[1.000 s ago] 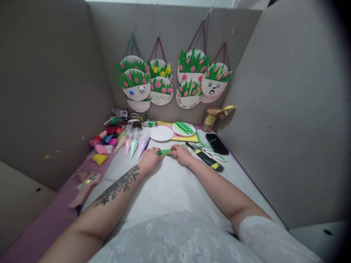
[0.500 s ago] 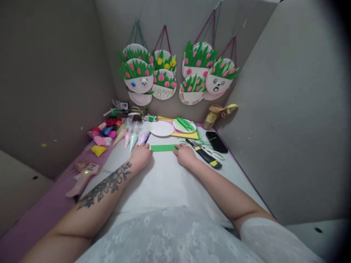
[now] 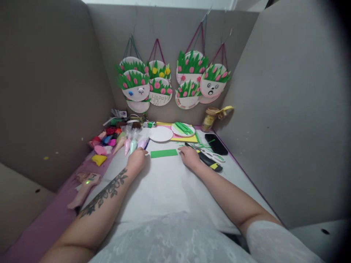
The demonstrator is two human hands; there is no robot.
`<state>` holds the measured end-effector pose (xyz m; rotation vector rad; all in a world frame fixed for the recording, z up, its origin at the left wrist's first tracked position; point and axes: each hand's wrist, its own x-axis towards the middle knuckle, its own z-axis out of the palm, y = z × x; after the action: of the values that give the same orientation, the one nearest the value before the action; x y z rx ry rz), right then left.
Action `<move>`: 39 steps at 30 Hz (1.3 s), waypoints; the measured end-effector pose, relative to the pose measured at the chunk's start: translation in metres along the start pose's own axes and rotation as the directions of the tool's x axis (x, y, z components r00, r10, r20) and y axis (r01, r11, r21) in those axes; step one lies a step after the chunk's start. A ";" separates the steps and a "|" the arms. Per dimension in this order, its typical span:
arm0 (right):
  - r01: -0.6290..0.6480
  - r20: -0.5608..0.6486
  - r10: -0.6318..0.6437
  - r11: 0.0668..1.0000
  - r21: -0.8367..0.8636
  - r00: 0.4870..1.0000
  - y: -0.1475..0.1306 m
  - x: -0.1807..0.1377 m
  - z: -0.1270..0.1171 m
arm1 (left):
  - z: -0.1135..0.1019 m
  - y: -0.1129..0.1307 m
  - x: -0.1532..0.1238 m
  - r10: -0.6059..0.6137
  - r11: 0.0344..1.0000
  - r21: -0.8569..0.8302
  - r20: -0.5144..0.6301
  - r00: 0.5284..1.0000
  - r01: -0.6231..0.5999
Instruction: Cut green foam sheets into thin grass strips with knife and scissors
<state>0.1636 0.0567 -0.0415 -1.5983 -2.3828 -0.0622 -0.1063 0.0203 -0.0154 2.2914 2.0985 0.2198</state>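
Note:
A green paper strip [image 3: 163, 153] lies flat on the white table covering, between my two hands. My left hand [image 3: 138, 160] rests just left of the strip's end, its fingers loosely apart and holding nothing. At the opposite end, my right hand [image 3: 189, 157] has its fingertips a small gap away from the strip, likewise without anything in them. Close by the right hand are a black and yellow utility knife [image 3: 216, 166] and white-handled scissors [image 3: 218, 157], partly overlapping.
A white paper plate [image 3: 161, 134] stands behind the strip, beside another plate [image 3: 173, 130] of green strips. At right are a black phone [image 3: 219, 146] and a brown-lidded cup [image 3: 209, 119]. Piping bags [image 3: 133, 145] and a pink glue gun [image 3: 85, 191] lie left. Plate crafts [image 3: 137, 91] hang behind.
Both hands have come off the green strip and moved slightly apart from its ends. The strip now lies loose, a little tilted. The view has tipped upward.

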 end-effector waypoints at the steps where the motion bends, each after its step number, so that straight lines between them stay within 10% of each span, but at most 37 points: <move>1: 0.031 -0.027 -0.031 0.999 0.022 0.999 0.001 0.001 0.001 | 0.001 -0.001 0.001 -0.011 1.000 -0.029 -0.033 0.999 0.010; 12: 0.492 0.183 -0.462 0.850 -0.187 0.868 -0.042 0.020 -0.005 | 0.011 0.035 0.012 0.361 0.932 -0.013 -0.007 0.932 -0.361; 39: 0.176 0.198 -0.184 0.983 0.056 0.963 -0.037 0.033 0.006 | 0.021 0.039 0.034 0.227 0.974 -0.027 0.089 0.970 -0.226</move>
<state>0.1169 0.0738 -0.0352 -1.4278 -2.6624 0.1157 -0.0623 0.0521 -0.0290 2.4784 1.7852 0.1327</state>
